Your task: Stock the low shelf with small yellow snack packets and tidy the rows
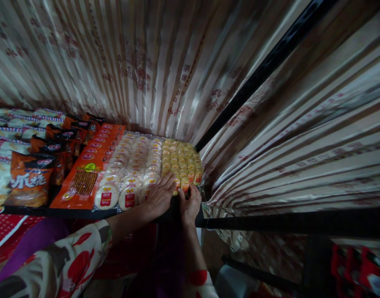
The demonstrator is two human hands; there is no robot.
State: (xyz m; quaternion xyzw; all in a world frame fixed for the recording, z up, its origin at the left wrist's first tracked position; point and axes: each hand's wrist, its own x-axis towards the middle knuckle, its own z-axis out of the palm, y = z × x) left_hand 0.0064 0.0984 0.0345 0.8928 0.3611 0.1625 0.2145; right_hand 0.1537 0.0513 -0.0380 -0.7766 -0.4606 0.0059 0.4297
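Small yellow snack packets [179, 159] with red-and-orange labels stand in tight rows at the right end of a shelf. My left hand [161, 195] lies over the front of the left rows, its fingers stretched out and touching the packets. At the front right corner, my right hand [190, 205] has its thumb and fingers closed about a small yellow packet [185, 184]. Left of these are rows of white round crackers [129, 198] in clear wrap, partly hidden by my left hand.
Further left lie an orange bag of stick snacks [84, 182], orange-brown snack bags [30, 180] and white snack bags [0, 178]. A pleated curtain [140, 62] hangs behind. A black post [255, 87] and a black rail [301, 221] border the right side.
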